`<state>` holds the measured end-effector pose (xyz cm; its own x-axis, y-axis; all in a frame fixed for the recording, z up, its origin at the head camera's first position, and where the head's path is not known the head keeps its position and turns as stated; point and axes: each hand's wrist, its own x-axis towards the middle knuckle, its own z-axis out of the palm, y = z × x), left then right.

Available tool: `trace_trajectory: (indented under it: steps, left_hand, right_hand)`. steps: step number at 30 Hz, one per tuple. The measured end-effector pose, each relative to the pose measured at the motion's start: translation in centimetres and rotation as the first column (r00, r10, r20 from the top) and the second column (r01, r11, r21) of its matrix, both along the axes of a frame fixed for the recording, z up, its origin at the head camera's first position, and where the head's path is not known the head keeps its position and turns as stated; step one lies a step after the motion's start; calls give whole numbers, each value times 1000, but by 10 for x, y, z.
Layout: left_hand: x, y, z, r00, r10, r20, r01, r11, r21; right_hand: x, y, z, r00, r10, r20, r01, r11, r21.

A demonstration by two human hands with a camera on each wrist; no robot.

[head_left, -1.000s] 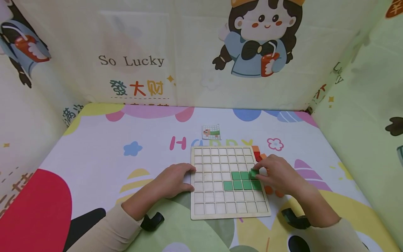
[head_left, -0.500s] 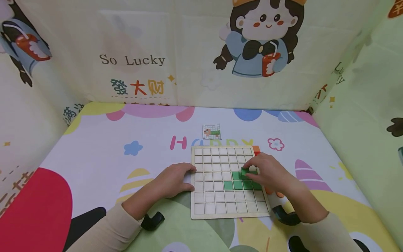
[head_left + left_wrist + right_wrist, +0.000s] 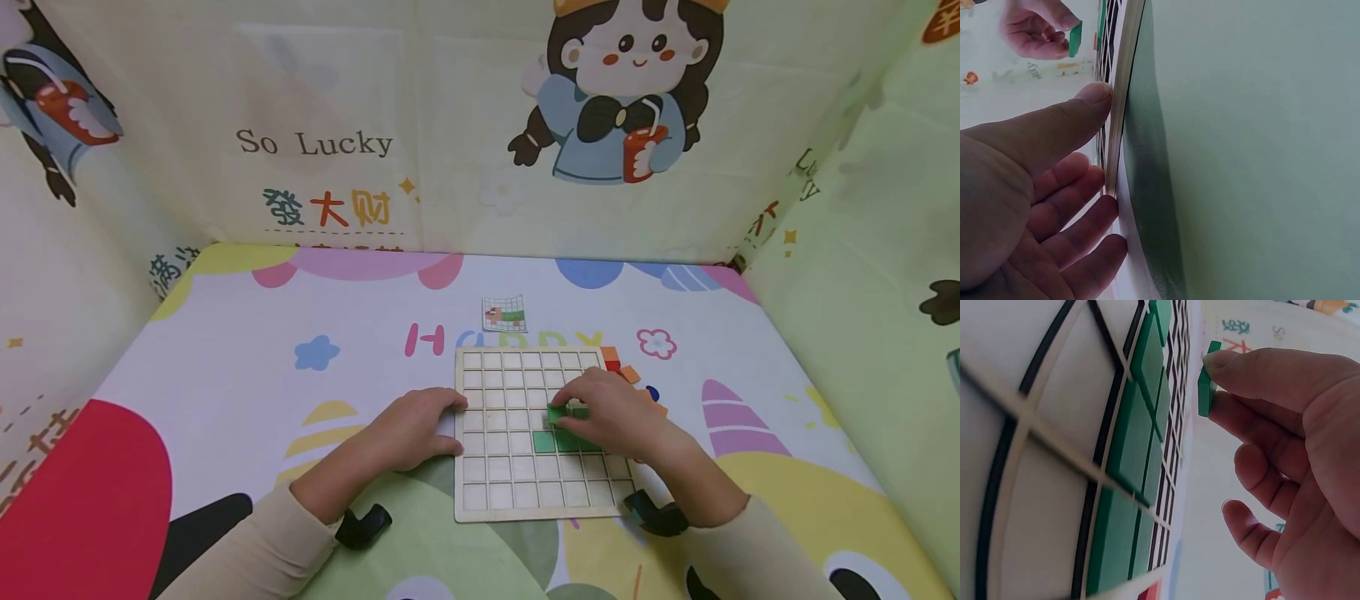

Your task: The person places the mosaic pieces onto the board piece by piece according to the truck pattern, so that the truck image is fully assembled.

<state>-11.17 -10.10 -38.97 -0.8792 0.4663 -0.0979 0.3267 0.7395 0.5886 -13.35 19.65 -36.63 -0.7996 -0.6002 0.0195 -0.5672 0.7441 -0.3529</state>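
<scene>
A wooden grid board (image 3: 480,497) lies on the patterned tablecloth, with green square tiles (image 3: 1125,437) filling several cells in two rows on its right half. My right hand (image 3: 618,412) is over those rows and pinches one green tile (image 3: 1206,387) between thumb and index finger. In the right wrist view that tile is held on edge, apart from the board. At the board's left edge, my left hand (image 3: 412,429) touches the rim with thumb and fingertips, its fingers loosely bent and not wrapped round it. The right hand hides part of the green rows.
Behind the board lies a small picture card (image 3: 504,314) printed with a coloured grid pattern. Along the board's right side are loose orange tiles (image 3: 630,374), a red piece (image 3: 612,366) and a dark blue piece (image 3: 653,392). A printed cloth wall (image 3: 450,167) rises behind the table.
My right hand has moved left across the green rows with the pinched tile, uncovering loose pieces at the board's right. The left hand has stayed at the board's left edge.
</scene>
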Motion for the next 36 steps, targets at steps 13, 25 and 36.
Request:
trace_trajectory:
  steps: [13,25,36]
  left_hand:
    - [0,0,-1,1000,6,12,-6,1000,4]
    - [1,0,1,1000,-3,4,3,1000,-4]
    - [1,0,1,1000,-3,2,3,1000,-4]
  right_hand:
    - [-4,-13,-7,999,46,-25,-46,999,2]
    - [-4,-22,-9,1000,11,11,-11,999,41]
    - [-4,-22,-11,999,-21,25,20,998,55]
